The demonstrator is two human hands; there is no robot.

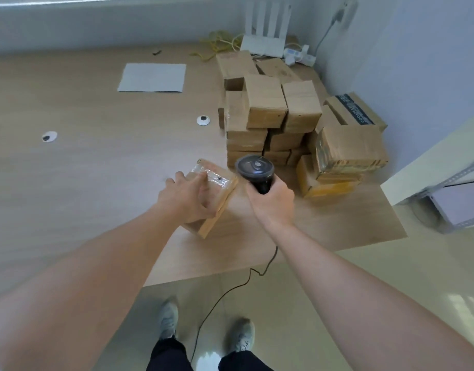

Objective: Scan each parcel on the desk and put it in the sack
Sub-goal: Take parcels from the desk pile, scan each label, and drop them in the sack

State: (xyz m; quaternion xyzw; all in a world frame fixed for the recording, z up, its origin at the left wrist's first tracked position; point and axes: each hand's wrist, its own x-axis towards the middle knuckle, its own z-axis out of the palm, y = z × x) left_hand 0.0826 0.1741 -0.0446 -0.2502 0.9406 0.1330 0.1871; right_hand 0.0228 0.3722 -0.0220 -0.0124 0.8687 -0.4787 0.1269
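My left hand [186, 195] grips a small taped cardboard parcel [221, 183], holding it tilted just above the wooden desk [96, 162] near the front edge. My right hand [270, 200] grips the handle of a black barcode scanner [254, 167], whose head sits right beside the parcel's right edge. A pile of several brown cardboard parcels [284, 121] is stacked at the right side of the desk, behind the scanner. No sack is in view.
A grey sheet [152, 77] lies at the back of the desk, with two cable grommets [203, 120] left of the pile. A white router [265, 44], yellow cable and power strip sit in the far corner. The scanner cord [230, 287] hangs to the floor by my feet. A metal shelf [450, 183] stands right.
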